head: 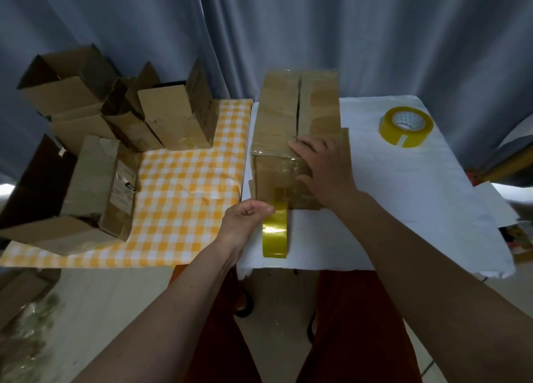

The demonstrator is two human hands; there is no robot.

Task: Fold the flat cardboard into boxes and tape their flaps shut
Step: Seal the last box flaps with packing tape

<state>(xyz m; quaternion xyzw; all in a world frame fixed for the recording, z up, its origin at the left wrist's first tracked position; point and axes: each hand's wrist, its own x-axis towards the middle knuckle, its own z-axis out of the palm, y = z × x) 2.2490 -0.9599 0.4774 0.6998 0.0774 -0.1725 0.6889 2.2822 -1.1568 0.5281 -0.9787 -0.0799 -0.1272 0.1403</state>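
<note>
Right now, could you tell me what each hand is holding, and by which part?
The left hand pinches the yellow tape roll at its upper rim. The right hand holds nothing; it presses flat on the cardboard box.

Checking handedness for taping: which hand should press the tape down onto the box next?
Right, probably. The right hand already lies flat on the box beside the tape strip, while the left hand is busy gripping the tape roll.
</note>
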